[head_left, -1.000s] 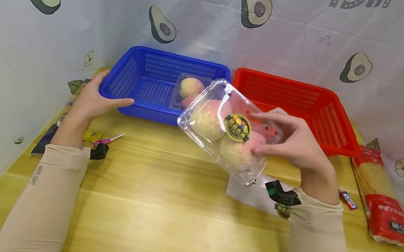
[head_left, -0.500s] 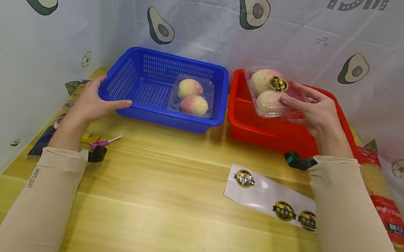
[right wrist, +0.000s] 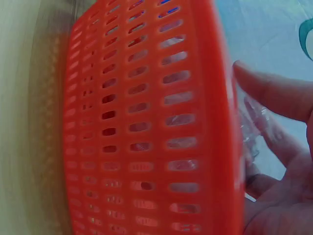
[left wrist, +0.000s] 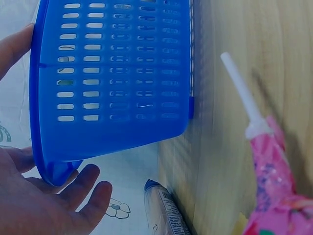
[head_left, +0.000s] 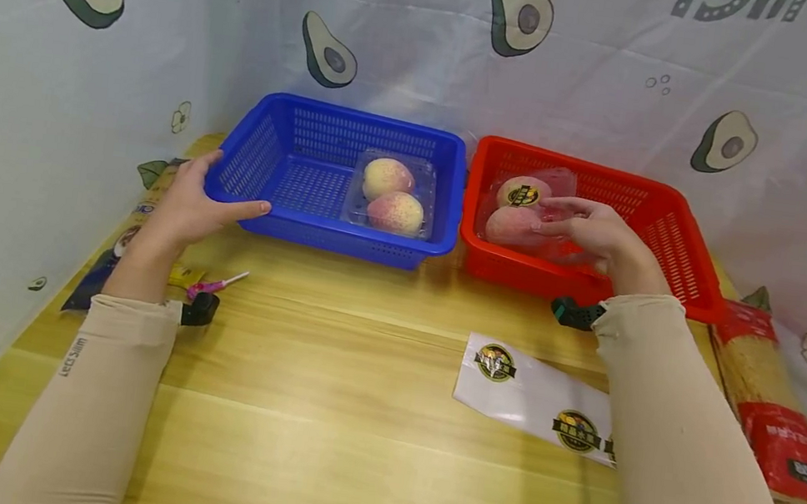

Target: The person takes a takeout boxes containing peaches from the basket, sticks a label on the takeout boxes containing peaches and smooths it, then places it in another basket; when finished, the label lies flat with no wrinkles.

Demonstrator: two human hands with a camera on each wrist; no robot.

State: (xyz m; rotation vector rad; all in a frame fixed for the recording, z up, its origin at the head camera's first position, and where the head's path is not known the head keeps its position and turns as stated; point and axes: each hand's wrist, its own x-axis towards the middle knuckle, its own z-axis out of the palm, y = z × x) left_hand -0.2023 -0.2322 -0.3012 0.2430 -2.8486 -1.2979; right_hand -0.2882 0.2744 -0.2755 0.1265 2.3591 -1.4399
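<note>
At the near left corner of the blue basket [head_left: 331,226], my left hand [head_left: 190,201] rests spread over the rim. Its thumb [left wrist: 17,46] lies along the front edge, and the relaxed fingers [left wrist: 83,181] touch the corner lip. Inside that basket sits a clear plastic box [head_left: 356,208] with two pink-and-yellow peaches. Over the red basket [head_left: 685,236], my right hand [head_left: 598,234] grips another clear box of peaches [head_left: 513,223] by its right side. A black round sticker [head_left: 523,196] is on its lid. Plastic shows between the right hand's fingers, whose tips are partly hidden by the basket wall.
A white sticker sheet [head_left: 529,402] lies on the wooden table [head_left: 321,427]. Packages [head_left: 102,270] and a pink-wrapped lollipop [head_left: 210,287] lie at left. A red-and-clear noodle pack [head_left: 771,398] lies at right. An avocado-print curtain [head_left: 415,35] hangs behind the baskets.
My right hand has carried the stickered box of peaches from in front of the baskets, rightward and back, then down into the red basket. My left hand has stayed at the blue basket's corner.
</note>
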